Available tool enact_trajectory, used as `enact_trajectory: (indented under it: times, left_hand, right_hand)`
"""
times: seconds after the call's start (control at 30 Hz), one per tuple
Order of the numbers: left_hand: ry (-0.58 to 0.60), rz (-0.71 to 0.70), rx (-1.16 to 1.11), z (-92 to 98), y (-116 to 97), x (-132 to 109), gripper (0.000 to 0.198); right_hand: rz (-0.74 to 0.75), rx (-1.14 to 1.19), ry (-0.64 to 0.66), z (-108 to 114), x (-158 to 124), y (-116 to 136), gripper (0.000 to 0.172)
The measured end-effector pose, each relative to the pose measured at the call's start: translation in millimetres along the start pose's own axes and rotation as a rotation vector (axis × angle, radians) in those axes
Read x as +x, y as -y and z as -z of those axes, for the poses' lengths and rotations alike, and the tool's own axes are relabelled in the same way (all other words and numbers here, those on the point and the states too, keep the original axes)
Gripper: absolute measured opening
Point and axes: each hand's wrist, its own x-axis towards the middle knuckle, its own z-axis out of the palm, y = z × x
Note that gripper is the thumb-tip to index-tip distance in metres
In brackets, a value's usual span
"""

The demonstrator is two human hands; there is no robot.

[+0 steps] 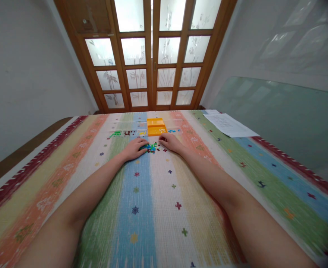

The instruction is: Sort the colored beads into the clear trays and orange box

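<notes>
A small pile of tiny coloured pieces, mostly blue and green with some dark and white ones, lies on the striped tablecloth. My left hand rests at the pile's left side, thumb and fingers apart around its edge. On the other side, my right hand has its fingers curled and the fingertips together; whatever is between them is too small to make out. Just beyond both hands sits an orange box with white pieces in its near part. Clear compartments on its left hold green pieces, dark brown pieces and yellow pieces.
Right of the orange box, a clear compartment holds blue pieces. Printed paper sheets lie at the table's far right. A glass-like panel leans along the right wall. Wooden doors with frosted panes stand beyond the table.
</notes>
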Motion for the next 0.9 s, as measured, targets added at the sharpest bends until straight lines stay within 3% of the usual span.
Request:
enact_trajectory:
  times: [0.27, 0.47, 0.63, 0.9]
  left_hand:
    - [-0.017, -0.081, 0.038, 1.1, -1, 0, 0.034]
    - [-0.051, -0.102, 0.020, 3.0, -4, 0, 0.027]
    - [-0.055, -0.116, 0.032, 3.1, -5, 1, 0.026]
    - [-0.074, -0.077, 0.072, 2.8, -5, 3, 0.021]
  right_hand:
    - [-0.108, 0.166, -0.198, -9, 4, 0, 0.010]
    - [-0.281, 0.491, -0.339, -17, 12, -15, 0.017]
    - [-0.365, 0.723, -0.366, -18, 16, -19, 0.028]
    - [-0.393, 0.864, -0.333, -18, 19, -15, 0.043]
